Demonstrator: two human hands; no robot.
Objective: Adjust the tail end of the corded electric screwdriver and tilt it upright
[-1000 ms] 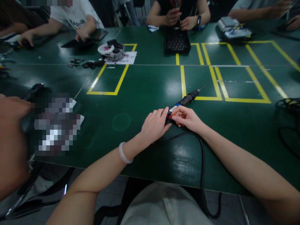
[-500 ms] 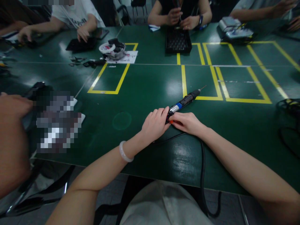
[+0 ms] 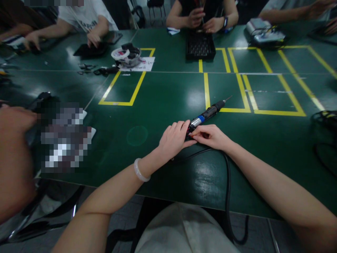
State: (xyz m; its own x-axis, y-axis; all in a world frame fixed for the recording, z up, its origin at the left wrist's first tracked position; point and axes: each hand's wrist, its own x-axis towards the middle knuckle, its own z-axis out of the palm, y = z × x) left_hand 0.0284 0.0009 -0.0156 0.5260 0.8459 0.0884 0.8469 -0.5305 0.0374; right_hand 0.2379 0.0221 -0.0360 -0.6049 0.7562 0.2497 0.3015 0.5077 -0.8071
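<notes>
An electric screwdriver (image 3: 207, 114), black with a silver and blue band, lies slanted on the green table, its thin bit pointing away to the right. Over its rear end is my left hand (image 3: 172, 140), fingers wrapped round it, with a pale bracelet on the wrist. My right hand (image 3: 212, 137) is closed in a pinch at the same rear end. A bit of red or orange shows at those fingertips; the part itself is too small and covered to name. A black cable (image 3: 228, 182) runs from beneath the right hand over the table's near edge.
Yellow tape (image 3: 116, 103) marks rectangles on the table. Across it, co-workers' hands are busy near a black tray (image 3: 200, 56). A clear bag with a tape roll (image 3: 129, 58) lies far left, a grey device (image 3: 265, 33) far right. Another person's arm (image 3: 14, 158) reaches in at left.
My right hand's fingers have shifted slightly and arched into a tighter pinch at the screwdriver's rear. The left hand and the screwdriver stay in place.
</notes>
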